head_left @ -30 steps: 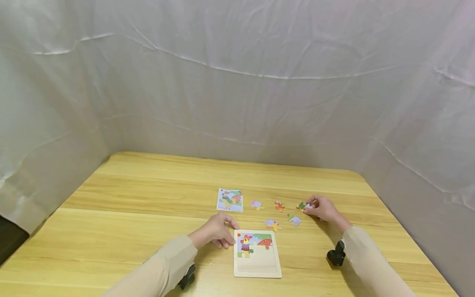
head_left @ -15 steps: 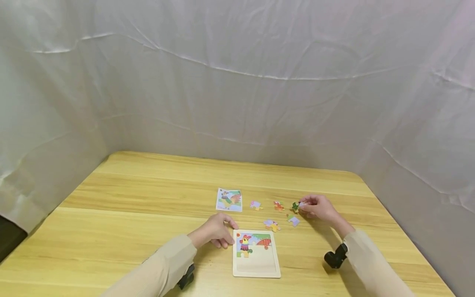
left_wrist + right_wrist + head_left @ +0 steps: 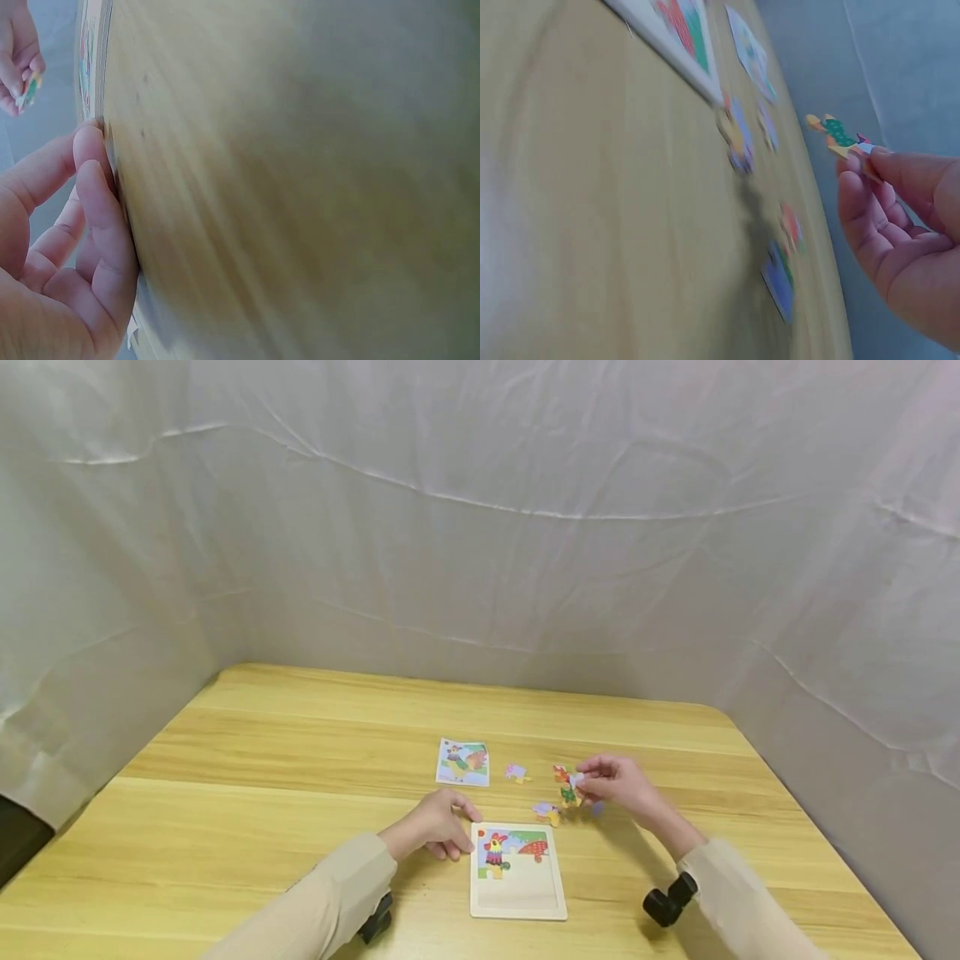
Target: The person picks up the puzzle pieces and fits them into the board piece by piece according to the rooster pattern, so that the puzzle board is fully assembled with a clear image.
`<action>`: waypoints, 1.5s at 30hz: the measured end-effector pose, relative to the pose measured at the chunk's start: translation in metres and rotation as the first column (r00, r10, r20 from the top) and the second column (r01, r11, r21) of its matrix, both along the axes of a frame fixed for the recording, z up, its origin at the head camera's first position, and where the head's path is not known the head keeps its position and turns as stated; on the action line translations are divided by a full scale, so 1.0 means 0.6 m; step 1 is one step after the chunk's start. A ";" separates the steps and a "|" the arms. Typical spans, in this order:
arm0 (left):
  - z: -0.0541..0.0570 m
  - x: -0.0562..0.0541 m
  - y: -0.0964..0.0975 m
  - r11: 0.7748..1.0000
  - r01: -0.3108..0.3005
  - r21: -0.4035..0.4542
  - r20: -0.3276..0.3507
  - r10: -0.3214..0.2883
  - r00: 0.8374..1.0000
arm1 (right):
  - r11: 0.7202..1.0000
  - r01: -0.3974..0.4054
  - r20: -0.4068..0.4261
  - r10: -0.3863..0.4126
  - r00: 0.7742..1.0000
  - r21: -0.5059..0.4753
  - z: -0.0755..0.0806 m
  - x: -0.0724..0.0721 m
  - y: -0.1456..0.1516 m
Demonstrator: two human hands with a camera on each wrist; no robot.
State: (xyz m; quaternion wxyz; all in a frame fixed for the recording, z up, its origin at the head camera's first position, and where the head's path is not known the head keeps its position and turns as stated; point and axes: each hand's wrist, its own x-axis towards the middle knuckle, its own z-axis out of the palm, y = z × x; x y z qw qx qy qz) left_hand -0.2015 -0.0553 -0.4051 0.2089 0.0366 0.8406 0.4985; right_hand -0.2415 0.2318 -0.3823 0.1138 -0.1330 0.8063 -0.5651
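My right hand (image 3: 621, 787) pinches a jigsaw puzzle piece (image 3: 840, 133) between thumb and fingers, raised above the table. The piece is green with dots, with yellow and pale parts. In the head view it overlaps the loose pieces beneath. My left hand (image 3: 435, 823) rests on the table, its fingertips at the left edge and upper left corner of the puzzle tray (image 3: 519, 913). Fitted pieces in the tray show a rooster's head (image 3: 495, 847) and a red dotted tail (image 3: 534, 849); the lower right of the tray is bare.
Beyond the tray lies a paper picture (image 3: 462, 763) of the rooster. Several loose pieces lie about: a purple one (image 3: 516, 772), a red one (image 3: 560, 772), a purple and yellow one (image 3: 547, 812), and one partly hidden under the right hand (image 3: 597, 808). A pale curtain (image 3: 480, 568) surrounds the table.
My right hand has picked up the green piece from the right end of the loose pieces and carried it left, toward the tray. The left hand and tray have stayed put.
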 end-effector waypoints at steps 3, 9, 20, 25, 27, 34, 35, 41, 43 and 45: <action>0.000 -0.001 0.000 1.000 -0.001 -0.004 0.000 0.001 1.000 | 1.000 -0.016 0.028 0.017 0.999 -0.019 -0.006 0.013 -0.019; 0.000 -0.002 0.000 1.000 0.000 -0.003 0.003 0.000 1.000 | 0.998 -0.032 0.072 0.036 0.997 -0.056 -0.023 0.040 -0.050; 0.003 0.002 0.000 1.000 -0.006 -0.003 0.010 0.006 1.000 | 0.987 -0.111 0.145 0.128 0.981 -0.116 -0.034 0.076 -0.082; 0.004 0.002 0.000 1.000 -0.007 -0.002 0.013 0.007 1.000 | 0.978 -0.150 0.172 0.174 0.970 -0.145 -0.042 0.088 -0.096; 0.005 0.002 0.000 1.000 -0.007 -0.003 0.012 0.007 1.000 | 0.977 -0.149 0.184 0.176 0.967 -0.150 -0.043 0.092 -0.102; 0.006 0.002 0.000 1.000 -0.005 -0.009 0.010 0.006 1.000 | 0.977 -0.169 0.195 0.192 0.962 -0.129 -0.047 0.097 -0.111; 0.006 0.002 -0.001 1.000 -0.006 -0.009 0.011 0.006 1.000 | 0.977 -0.180 0.181 0.199 0.963 -0.116 -0.047 0.097 -0.112; 0.006 0.001 0.000 1.000 -0.008 -0.005 0.018 0.008 1.000 | 0.970 -0.243 0.036 0.242 0.970 0.024 -0.048 0.095 -0.117; 0.005 0.000 0.000 1.000 -0.010 -0.004 0.020 0.010 1.000 | 0.965 -0.249 -0.019 0.251 0.968 0.079 -0.047 0.095 -0.120; 0.005 0.001 0.000 1.000 -0.010 -0.004 0.021 0.010 1.000 | 0.959 -0.251 -0.079 0.263 0.962 0.133 -0.047 0.096 -0.122</action>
